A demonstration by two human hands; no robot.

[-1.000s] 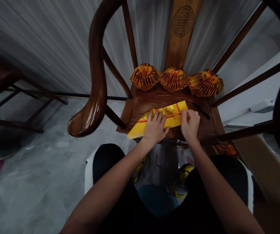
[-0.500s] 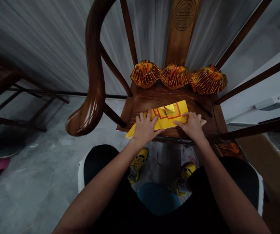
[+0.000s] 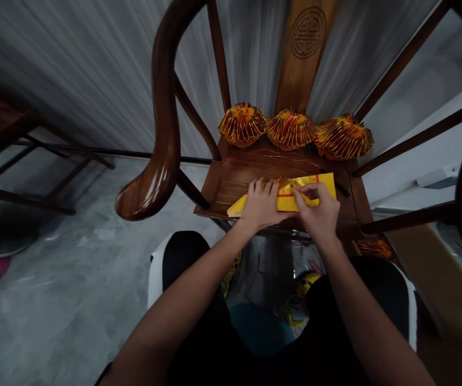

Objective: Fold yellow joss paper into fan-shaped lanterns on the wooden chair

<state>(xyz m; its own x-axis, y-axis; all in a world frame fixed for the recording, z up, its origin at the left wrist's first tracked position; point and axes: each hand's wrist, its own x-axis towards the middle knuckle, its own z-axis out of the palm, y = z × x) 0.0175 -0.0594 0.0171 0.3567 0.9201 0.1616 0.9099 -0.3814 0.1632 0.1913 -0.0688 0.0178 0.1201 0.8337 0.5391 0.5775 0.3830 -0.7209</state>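
Observation:
A stack of yellow joss paper [image 3: 287, 204] with red print and gold foil lies on the seat of a wooden chair [image 3: 234, 166]. My left hand [image 3: 261, 206] rests on the left part of the paper, its fingers stretched over it and pressing down. At the right part, my right hand [image 3: 320, 210] pinches a yellow fold between thumb and fingers. The paper's left end comes to a layered point, and part of its printed face is hidden under my hands.
Three pleated gold-and-orange paper bundles [image 3: 290, 130] stand in a row along the chair's back. A dark thin stick [image 3: 342, 187] lies right of the paper. A curved armrest [image 3: 162, 128] rises at left. Below are a blue basin [image 3: 258, 327] and a cardboard box [image 3: 435, 273].
The paper and both hands have shifted right on the seat. My right hand has moved from the paper's lower right edge onto its face, and the printed panel looks partly folded over.

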